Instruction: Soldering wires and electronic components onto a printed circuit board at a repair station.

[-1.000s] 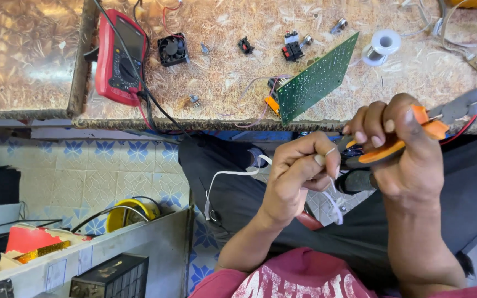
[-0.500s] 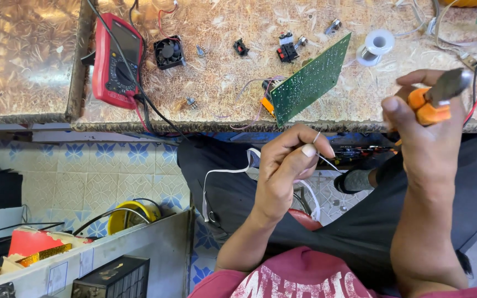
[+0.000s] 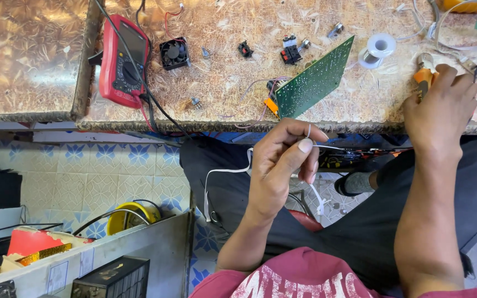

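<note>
My left hand (image 3: 284, 160) is raised over my lap and pinches a thin white wire (image 3: 224, 172) between thumb and forefinger; the wire loops down to the left. My right hand (image 3: 439, 110) rests on the worktable's (image 3: 222, 94) right edge, closed on orange-handled pliers (image 3: 423, 74) laid against the tabletop. A green circuit board (image 3: 314, 80) lies tilted on the table between the two hands, with an orange part at its lower left corner.
A red multimeter (image 3: 121, 60) with black leads, a small black fan (image 3: 173, 53), small black connectors (image 3: 291, 53) and a solder spool (image 3: 378, 48) lie on the table. A yellow reel (image 3: 129, 216), a grey cabinet and a red box sit at lower left on the tiled floor.
My right hand has carried the pliers from beside my left hand up and to the right, down onto the table. My left hand stays over my lap with the wire.
</note>
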